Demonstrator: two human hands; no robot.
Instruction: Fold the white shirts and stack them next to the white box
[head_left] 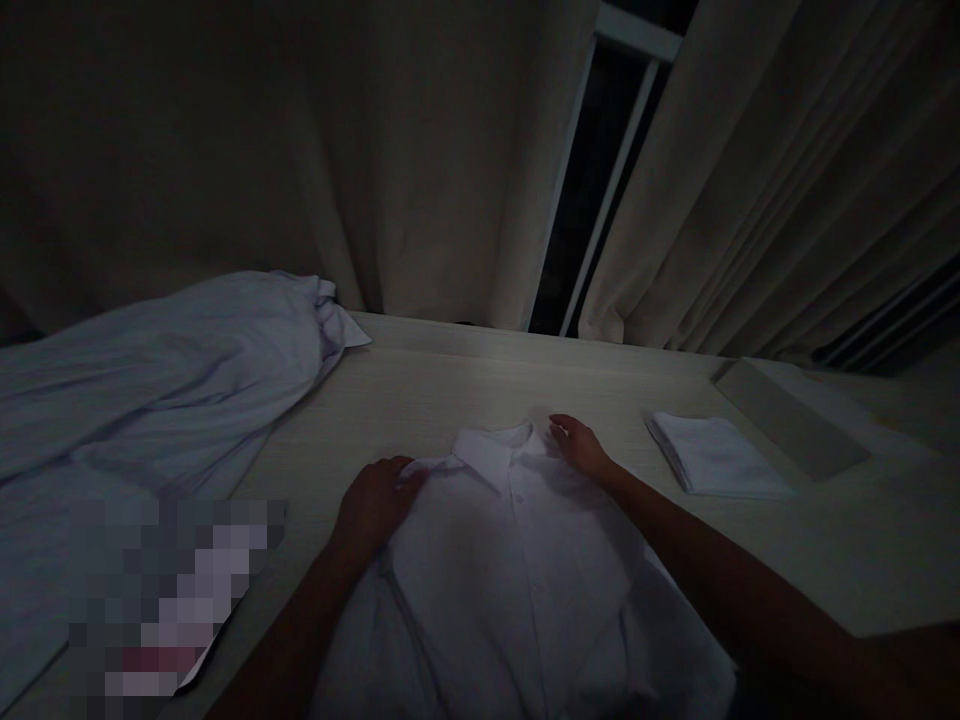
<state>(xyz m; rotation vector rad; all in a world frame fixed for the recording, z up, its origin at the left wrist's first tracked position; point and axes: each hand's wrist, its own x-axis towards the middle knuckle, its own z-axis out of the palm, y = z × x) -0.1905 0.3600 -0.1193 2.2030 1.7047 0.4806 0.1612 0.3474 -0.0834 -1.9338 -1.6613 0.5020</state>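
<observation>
A white button-up shirt (480, 560) lies front side up before me, its collar (484, 458) pointing away and its button placket running down the middle. My left hand (379, 505) is closed on the shoulder at the left, thumb over the cloth and fingers at the outer edge. At the other shoulder, close to the collar, my right hand (579, 447) has its fingers curled on the fabric edge. Dim light hides how much cloth each hand pinches. The lower part of the shirt runs out of view at the bottom.
Rumpled pale garments (187, 370) cover the pale surface at the left. A phone-like object (196, 672), mostly pixelated, lies in front of them. To the right are a folded white cloth (716, 455) and a flat grey-white box or folder (795, 415). Beige curtains (442, 180) hang behind.
</observation>
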